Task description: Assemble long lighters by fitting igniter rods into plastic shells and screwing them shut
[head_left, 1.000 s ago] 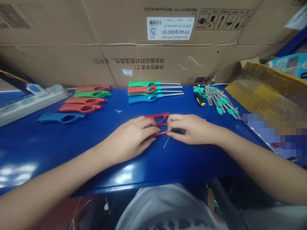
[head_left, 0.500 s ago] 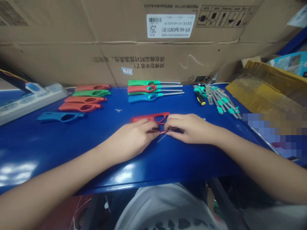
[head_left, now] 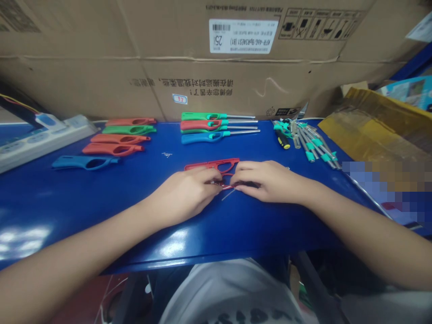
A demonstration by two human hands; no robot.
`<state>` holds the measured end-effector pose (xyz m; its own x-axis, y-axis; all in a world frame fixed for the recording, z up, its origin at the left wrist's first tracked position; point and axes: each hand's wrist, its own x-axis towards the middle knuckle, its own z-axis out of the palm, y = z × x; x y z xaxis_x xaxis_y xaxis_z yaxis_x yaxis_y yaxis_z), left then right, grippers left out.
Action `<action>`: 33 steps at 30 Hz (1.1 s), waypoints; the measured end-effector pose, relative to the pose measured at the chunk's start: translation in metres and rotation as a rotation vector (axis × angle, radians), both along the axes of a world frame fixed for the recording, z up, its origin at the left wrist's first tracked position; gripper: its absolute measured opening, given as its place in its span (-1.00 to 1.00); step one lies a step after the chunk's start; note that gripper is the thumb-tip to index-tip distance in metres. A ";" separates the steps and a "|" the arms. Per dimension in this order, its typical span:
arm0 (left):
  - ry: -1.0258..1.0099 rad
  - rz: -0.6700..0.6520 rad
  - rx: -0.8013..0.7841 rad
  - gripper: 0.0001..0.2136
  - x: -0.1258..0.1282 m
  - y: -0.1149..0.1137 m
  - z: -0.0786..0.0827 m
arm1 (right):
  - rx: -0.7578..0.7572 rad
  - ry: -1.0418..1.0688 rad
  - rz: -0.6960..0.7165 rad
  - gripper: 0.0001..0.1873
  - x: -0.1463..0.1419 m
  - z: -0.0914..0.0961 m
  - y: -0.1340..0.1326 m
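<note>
A red lighter housing half (head_left: 229, 186) is held low over the table between my two hands, mostly covered by fingers. My left hand (head_left: 189, 193) pinches its left end, and my right hand (head_left: 265, 181) grips its right end. Below the fingertips a thin grey wire or rod (head_left: 228, 194) sticks out. Just behind my hands lies another red lighter housing half (head_left: 231, 167) with a trigger opening. What sits inside the held part is hidden.
Several lighter housings (head_left: 114, 149) lie at the left beside a white power strip (head_left: 40, 138). Several lighters with metal tubes (head_left: 207, 137) lie at the back. Right are metal tubes (head_left: 312, 144), a yellow-black screwdriver (head_left: 282, 139) and a taped box (head_left: 378, 126). Tiny pins (head_left: 166, 155) lie mid-table.
My hands stay nearly in place around the red housing half, with only slight finger movement. The view has shifted a little.
</note>
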<state>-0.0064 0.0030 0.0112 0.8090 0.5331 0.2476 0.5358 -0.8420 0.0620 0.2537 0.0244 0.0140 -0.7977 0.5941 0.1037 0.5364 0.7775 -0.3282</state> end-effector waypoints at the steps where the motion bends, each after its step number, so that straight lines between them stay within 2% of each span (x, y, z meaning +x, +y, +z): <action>1: 0.004 0.001 0.003 -0.70 0.000 0.000 0.000 | -0.004 0.001 0.000 -0.82 0.000 0.000 0.000; 8: 0.031 0.009 0.007 -0.73 0.001 0.000 -0.001 | -0.031 0.070 0.017 -0.87 0.000 -0.001 0.000; 19: 0.217 -0.059 0.189 -0.69 0.001 -0.006 0.003 | -0.036 0.109 0.019 -0.85 0.002 0.000 0.001; 28: 0.177 -0.063 0.153 -0.71 0.001 -0.004 0.001 | -0.044 0.130 0.018 -0.86 0.003 -0.001 0.004; 33: 0.113 -0.050 0.082 -0.73 -0.002 -0.001 0.003 | -0.037 0.130 0.047 -0.84 0.003 0.000 0.004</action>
<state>-0.0087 0.0024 0.0138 0.8594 0.4728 0.1944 0.4925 -0.8677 -0.0668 0.2568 0.0286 0.0139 -0.8060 0.5617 0.1868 0.4509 0.7870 -0.4212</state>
